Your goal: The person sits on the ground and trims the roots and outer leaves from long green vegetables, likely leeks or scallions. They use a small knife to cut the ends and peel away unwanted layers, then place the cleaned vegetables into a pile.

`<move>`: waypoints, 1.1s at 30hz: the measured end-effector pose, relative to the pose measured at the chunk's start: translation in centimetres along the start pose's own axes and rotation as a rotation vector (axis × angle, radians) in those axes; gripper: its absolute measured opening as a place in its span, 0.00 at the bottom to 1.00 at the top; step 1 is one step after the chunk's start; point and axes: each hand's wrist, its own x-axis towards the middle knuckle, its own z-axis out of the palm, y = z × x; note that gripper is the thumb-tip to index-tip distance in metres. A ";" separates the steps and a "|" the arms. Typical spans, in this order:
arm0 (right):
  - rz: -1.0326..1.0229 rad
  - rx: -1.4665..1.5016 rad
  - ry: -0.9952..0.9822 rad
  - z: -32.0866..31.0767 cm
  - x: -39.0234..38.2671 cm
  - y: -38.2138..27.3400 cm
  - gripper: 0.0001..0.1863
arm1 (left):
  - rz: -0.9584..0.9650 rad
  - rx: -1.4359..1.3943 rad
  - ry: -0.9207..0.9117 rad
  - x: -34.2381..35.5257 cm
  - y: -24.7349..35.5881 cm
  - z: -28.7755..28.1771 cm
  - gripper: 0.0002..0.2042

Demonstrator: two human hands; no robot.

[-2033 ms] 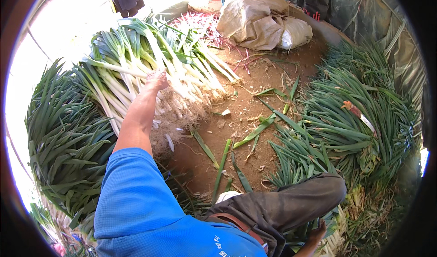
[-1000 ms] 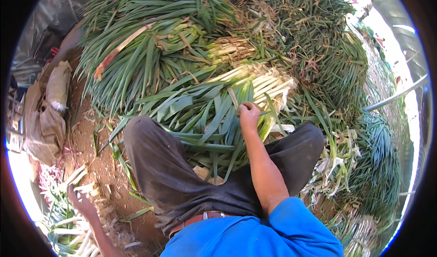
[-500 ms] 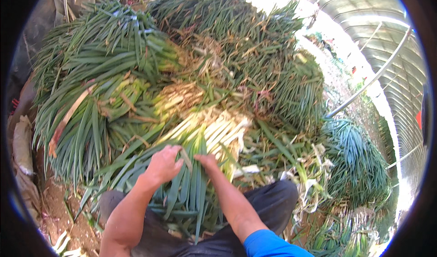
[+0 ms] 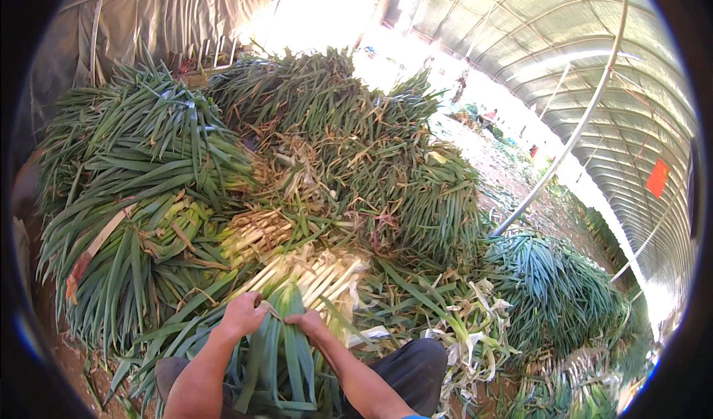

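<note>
A bundle of leeks (image 4: 282, 359) lies across my lap, its broad green leaves fanning toward me and its white stalks (image 4: 327, 278) pointing away. My left hand (image 4: 242, 315) is closed at the left side of the bundle, pinching a thin pale strip (image 4: 273, 313) that runs across the leaves. On the other side, my right hand (image 4: 308, 322) is closed against the leaves where they narrow toward the stalks. Its fingertips are partly hidden by the greens.
Big heaps of leeks rise at the left (image 4: 126, 167) and behind (image 4: 327, 115). Peeled pale leaf scraps (image 4: 475, 330) lie right of my knee. Another leek pile (image 4: 549, 285) stands farther right, near a slanting metal pole (image 4: 564, 159) of the plastic-covered tunnel.
My view has tilted up, showing more of the tunnel, so the heaps sit lower and further left. Both hands stay at the leek bundle, with the pale strip now stretched across the leaves.
</note>
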 end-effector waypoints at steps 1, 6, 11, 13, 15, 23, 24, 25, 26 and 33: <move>-0.060 -0.047 -0.018 0.6 -0.8 -0.3 0.19 | 0.008 -0.016 0.006 0.2 -0.8 0.4 0.23; -0.160 -0.207 -0.098 3.4 -5.7 -2.4 0.20 | -0.186 -0.125 0.064 2.1 -0.9 2.0 0.32; -0.215 -0.222 -0.272 5.2 -9.2 -2.6 0.20 | -0.246 0.083 0.044 4.4 -1.9 3.8 0.36; -0.275 -0.231 -0.361 6.8 -11.2 -3.6 0.20 | -0.300 0.138 0.056 5.1 -3.8 3.8 0.38; -0.331 -0.332 -0.339 6.3 -12.0 -2.8 0.17 | -0.364 0.006 0.058 5.3 -4.1 5.1 0.36; -0.343 -0.497 -0.375 3.2 -12.1 -2.7 0.25 | -0.459 -0.222 -0.106 8.0 -8.6 8.5 0.26; -0.268 -0.541 -0.400 4.0 -11.5 -3.1 0.24 | -0.391 -0.458 0.166 7.6 -9.9 7.3 0.24; -0.166 -0.599 -0.363 3.1 -11.4 -3.3 0.23 | -0.336 -0.573 -0.026 9.4 -10.0 6.2 0.19; -0.166 -0.592 -0.427 4.2 -10.7 -3.8 0.21 | -0.227 -0.396 0.084 11.1 -14.6 3.5 0.16; -0.096 0.492 0.332 -9.1 -7.3 -1.7 0.11 | -0.117 -0.639 0.114 4.5 0.0 -9.5 0.12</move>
